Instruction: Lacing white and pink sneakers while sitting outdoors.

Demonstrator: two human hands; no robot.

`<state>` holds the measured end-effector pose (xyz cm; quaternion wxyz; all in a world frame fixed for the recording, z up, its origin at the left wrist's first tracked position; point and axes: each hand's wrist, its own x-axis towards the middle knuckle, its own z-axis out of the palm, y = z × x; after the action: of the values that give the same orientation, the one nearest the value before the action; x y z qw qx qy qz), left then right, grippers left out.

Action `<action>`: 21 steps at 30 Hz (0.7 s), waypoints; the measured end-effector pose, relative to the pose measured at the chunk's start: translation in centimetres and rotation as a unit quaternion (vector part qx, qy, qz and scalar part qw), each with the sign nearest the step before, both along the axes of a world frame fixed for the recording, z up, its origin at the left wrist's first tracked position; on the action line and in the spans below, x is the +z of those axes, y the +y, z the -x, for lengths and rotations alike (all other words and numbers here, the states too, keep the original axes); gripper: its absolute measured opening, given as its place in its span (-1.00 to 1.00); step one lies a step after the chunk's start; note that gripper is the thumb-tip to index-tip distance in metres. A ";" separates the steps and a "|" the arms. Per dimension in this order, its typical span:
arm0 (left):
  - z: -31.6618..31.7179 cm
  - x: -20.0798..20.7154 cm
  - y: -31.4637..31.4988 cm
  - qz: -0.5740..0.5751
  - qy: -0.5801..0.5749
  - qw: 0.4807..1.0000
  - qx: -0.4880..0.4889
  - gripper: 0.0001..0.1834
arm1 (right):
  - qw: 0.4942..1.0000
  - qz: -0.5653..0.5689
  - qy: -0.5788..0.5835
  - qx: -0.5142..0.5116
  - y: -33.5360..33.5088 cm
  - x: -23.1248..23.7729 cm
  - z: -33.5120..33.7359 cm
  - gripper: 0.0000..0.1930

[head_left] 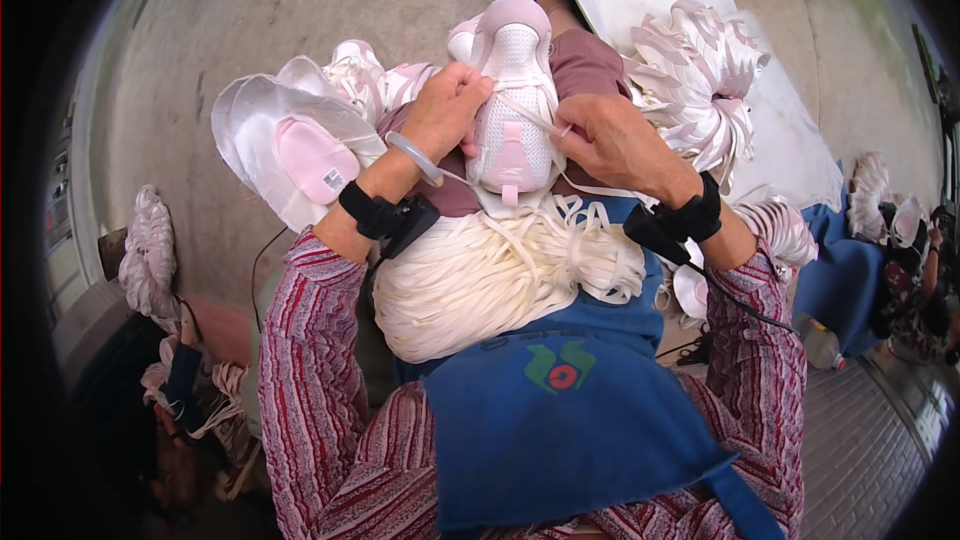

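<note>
A white and pink shoe upper (512,150) rests across my lap, its rounded pink end pointing away from me. A flat off-white shoelace (522,111) runs across it between my hands. With fingers closed, my left hand (443,112) pinches the lace at the upper's left edge. On the other side, my right hand (612,140) has thumb and forefinger shut on the lace, just off the upper's right edge. A thick bundle of cream shoelaces (470,280) lies on my lap over the blue apron (560,440), nearer to me than the upper.
Beyond my right hand, a ring of fanned pink-white uppers (700,80) sits on a white sheet (795,140). Nested white pieces with a pink oval (312,155) stand at left. More bundled uppers (148,255) are far left. A plastic bottle (822,345) and another person (915,280) are at right.
</note>
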<state>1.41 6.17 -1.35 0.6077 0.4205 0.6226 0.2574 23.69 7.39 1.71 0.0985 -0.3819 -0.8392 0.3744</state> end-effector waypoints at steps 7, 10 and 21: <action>0.2 2.0 -4.4 -0.448 0.238 0.841 -0.186 -0.65 | 0.993 0.017 -0.067 -0.091 -2.9 0.1 -0.7 -0.61; -0.5 3.0 -5.5 -0.435 0.261 0.820 -0.266 -0.52 | 0.994 -0.025 -0.092 -0.044 -2.8 -1.4 -1.3 -0.63; -0.6 1.1 -7.9 -0.372 0.340 0.775 -0.381 -0.24 | 0.997 0.014 0.057 0.042 -3.8 2.5 0.7 -0.71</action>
<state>2.03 -1.73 -0.21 0.2016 0.8766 0.4332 0.0568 22.99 3.61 4.21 0.1254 -0.3257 -0.8422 0.4109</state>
